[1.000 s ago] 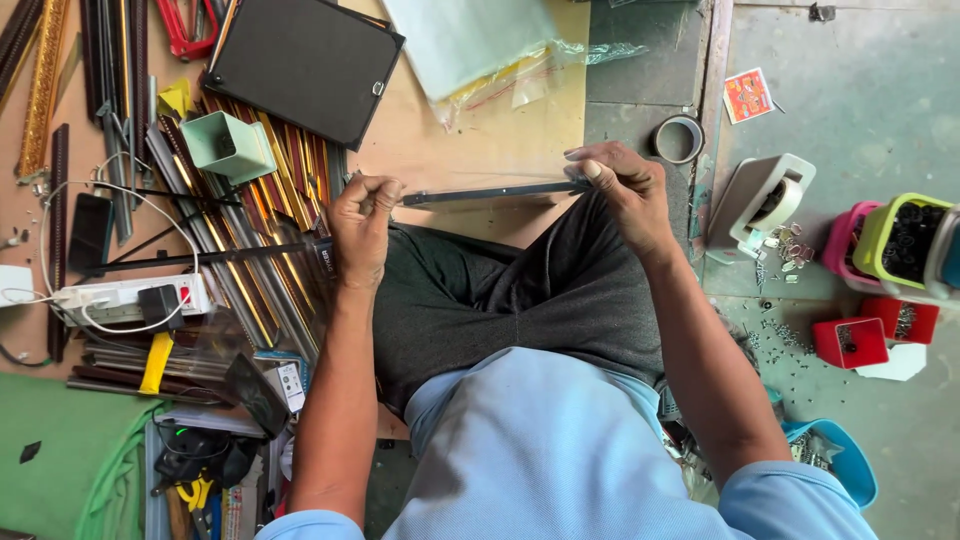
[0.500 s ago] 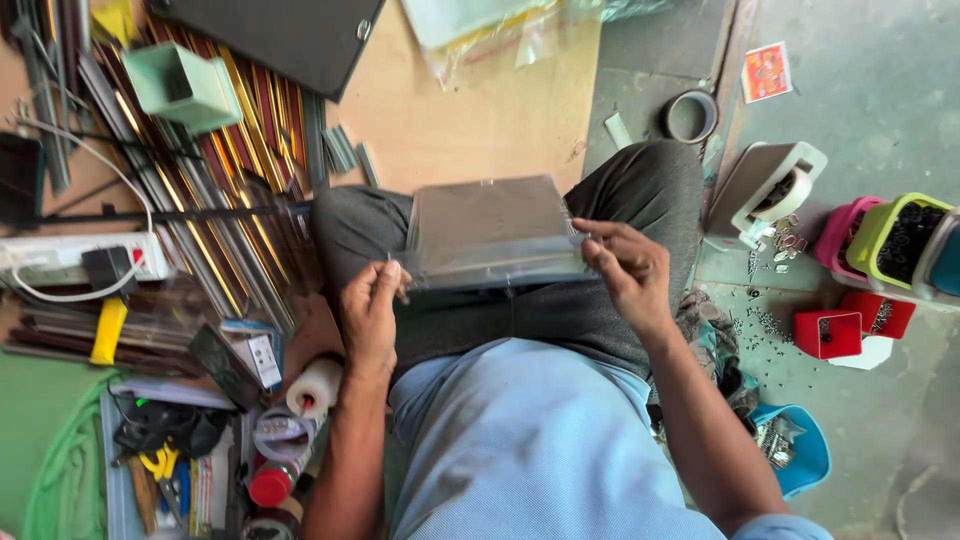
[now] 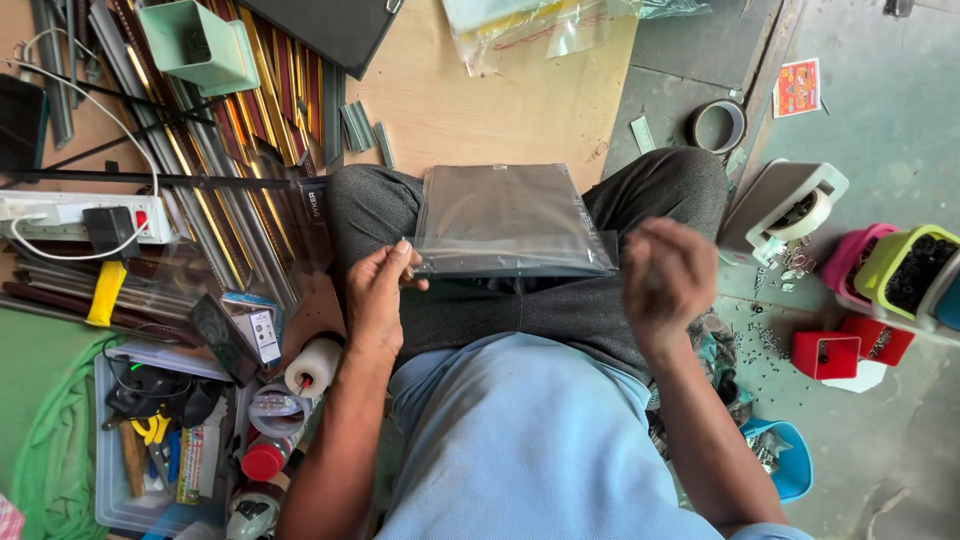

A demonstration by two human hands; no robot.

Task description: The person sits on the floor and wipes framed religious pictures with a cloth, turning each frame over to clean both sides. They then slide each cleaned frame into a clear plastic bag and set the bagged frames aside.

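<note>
Plastic-wrapped grey panel [image 3: 510,222] lying crosswise on lap; left hand [image 3: 378,296] pinching near-left corner; right hand [image 3: 668,282] blurred, seemingly empty, hovering just right of it.

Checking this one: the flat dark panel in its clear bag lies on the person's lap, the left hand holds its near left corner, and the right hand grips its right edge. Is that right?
Not quite. The head view shows the right hand lifted off and blurred, apart from the panel. The rest stands: it lies on the lap, and the left hand holds its near left corner.
</note>
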